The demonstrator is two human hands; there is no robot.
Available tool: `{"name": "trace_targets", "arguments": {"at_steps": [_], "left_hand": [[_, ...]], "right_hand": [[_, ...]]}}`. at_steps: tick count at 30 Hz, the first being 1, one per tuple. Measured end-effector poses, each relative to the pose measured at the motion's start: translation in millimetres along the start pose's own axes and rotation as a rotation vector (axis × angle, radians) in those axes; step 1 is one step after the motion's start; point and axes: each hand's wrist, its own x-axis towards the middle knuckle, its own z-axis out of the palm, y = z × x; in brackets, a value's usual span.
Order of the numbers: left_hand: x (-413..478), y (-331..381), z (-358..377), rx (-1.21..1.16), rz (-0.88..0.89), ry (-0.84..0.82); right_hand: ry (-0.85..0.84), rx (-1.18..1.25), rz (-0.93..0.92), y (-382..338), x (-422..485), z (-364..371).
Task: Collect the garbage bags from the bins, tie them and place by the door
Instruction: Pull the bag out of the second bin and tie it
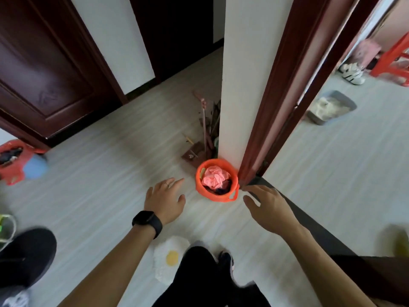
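Collection barely begun: left hand (164,199) and right hand (269,209), each grip spread and empty, flank the orange bin (212,197), whose rim they must grasp next.

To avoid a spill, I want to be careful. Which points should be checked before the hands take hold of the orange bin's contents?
1. Left hand free: ok, open, holding nothing.
2. Right hand free: ok, open, holding nothing.
3. Orange bin upright: ok, it stands on the floor at the wall corner, between both hands.
4. Bag edge to grip visible: cannot tell; only pink crumpled material shows on top.
5. Approach path free: ok; the brown clutter lies beyond the bin.
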Motion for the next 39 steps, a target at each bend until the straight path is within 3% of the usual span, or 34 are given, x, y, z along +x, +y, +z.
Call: {"name": "trace_targets", "arguments": {"at_steps": [7, 12, 17, 22, 29, 33, 39], "left_hand": [[123, -5, -19, 0.002, 0.084, -0.096], [226, -17, -11, 0.051, 0.176, -0.261], [323, -43, 24, 0.141, 0.298, -0.429], [394, -68, 73, 0.168, 0.323, -0.506], [481, -94, 210, 0.111, 0.334, -0.425], [521, -114, 323, 0.047, 0.345, -0.341], [579, -117, 447, 0.005, 0.510, -0.120]], "right_hand": [[0.007, 0.010, 0.119, -4, 88, 4], [0.033, 0.006, 0.262, -6, 140, 20], [0.072, 0.102, 0.517, -7, 180, 76], [-0.028, 0.186, 0.653, 10, 228, 136], [0.044, 0.412, 0.791, 102, 319, 266], [0.214, 0.641, 0.977, 181, 365, 374], [0.491, 0.743, 0.948, 281, 422, 485]]}}
